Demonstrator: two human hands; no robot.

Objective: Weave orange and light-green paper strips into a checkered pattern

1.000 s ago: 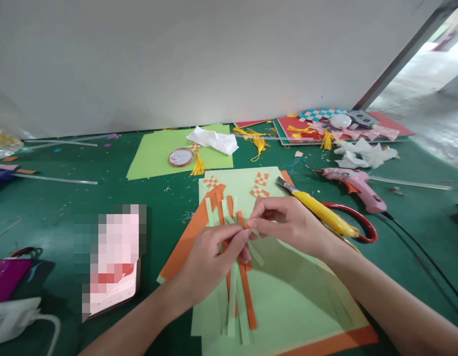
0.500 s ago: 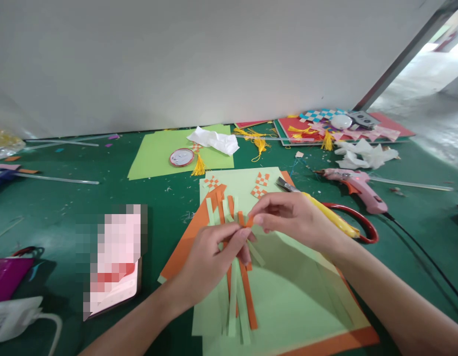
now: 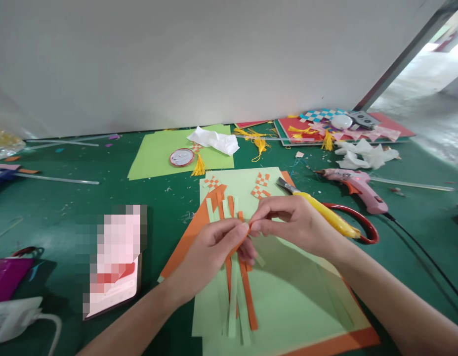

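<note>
Left hand (image 3: 219, 244) and right hand (image 3: 286, 221), pinched closed, hold one narrow orange paper strip (image 3: 250, 226); I count three orange-and-green checkered paper pieces (image 3: 260, 192) on pale-green paper (image 3: 243, 182).

grey wall (image 3: 199, 64) behind green table (image 3: 162, 212)

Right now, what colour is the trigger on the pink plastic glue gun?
Orange trigger; shows best in the head view.

I'm seeing a lane of green tabletop (image 3: 164, 207) running between the phone (image 3: 117, 262) and the orange sheet (image 3: 194, 229); rightward of the right hand (image 3: 293, 220), 2 obstacles, the yellow-handled tool (image 3: 330, 216) and pink glue gun (image 3: 356, 185), are blocking low passage.
</note>
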